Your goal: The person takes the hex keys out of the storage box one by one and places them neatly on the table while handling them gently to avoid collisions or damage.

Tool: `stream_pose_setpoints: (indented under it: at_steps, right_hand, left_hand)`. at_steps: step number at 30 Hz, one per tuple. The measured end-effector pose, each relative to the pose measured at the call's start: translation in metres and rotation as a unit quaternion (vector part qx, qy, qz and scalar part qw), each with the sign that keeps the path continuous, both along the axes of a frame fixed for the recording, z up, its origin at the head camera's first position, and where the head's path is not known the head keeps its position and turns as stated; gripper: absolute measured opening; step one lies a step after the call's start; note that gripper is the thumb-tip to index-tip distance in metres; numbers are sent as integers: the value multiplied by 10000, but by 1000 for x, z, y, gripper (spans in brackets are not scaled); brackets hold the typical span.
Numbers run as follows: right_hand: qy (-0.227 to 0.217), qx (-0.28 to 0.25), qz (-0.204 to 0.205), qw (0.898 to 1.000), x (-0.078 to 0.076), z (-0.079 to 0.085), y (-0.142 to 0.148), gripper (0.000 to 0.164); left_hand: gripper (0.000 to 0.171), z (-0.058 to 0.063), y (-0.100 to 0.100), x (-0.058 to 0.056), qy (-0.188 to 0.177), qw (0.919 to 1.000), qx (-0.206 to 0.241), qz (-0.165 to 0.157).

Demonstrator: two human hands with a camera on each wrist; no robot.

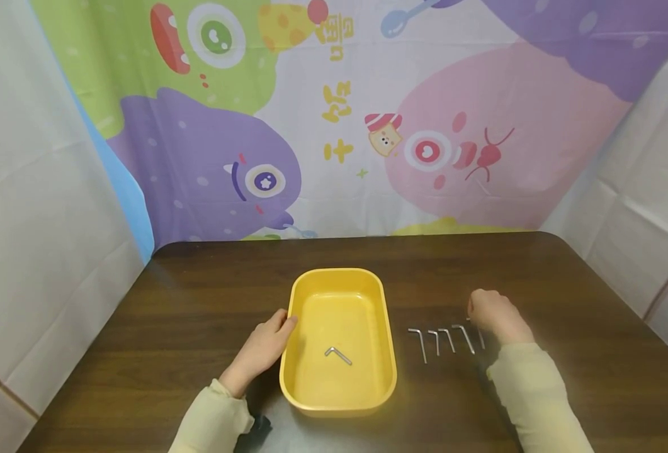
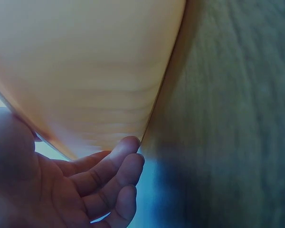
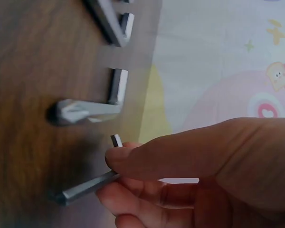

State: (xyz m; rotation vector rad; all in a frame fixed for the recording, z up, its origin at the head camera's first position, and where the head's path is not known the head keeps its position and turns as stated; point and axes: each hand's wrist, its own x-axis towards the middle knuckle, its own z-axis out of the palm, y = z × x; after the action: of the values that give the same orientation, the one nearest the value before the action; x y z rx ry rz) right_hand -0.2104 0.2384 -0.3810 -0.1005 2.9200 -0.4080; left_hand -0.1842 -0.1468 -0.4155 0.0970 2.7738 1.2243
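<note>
A yellow plastic tray (image 1: 339, 393) stands on the table with one bent hex key (image 1: 340, 356) lying in it. My left hand (image 1: 262, 346) holds the tray's left side, thumb at the rim. In the left wrist view, its fingers (image 2: 121, 171) touch the outer wall. To the right of the tray, my right hand (image 1: 498, 314) pinches a metal hex key (image 3: 88, 187) near its bend, between thumb and fingers. The long arm slants down toward the tabletop; whether its tip touches is unclear. Beside it lies another hex key (image 3: 92, 110).
Several more hex keys (image 1: 418, 346) lie in a row between the tray and my right hand. Dark brown wood forms the tabletop (image 1: 209, 283). A printed cartoon cloth (image 1: 334, 189) hangs behind its far edge. Pale sheets (image 1: 639, 157) flank both sides.
</note>
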Motion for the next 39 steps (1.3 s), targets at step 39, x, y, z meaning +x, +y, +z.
stream_pose_setpoints:
  at_steps: [39]
  right_hand:
    - [1009,155,110,9947,5,18,-39,9]
  left_hand:
    - [31,1,0,1,10,10000,36,-7]
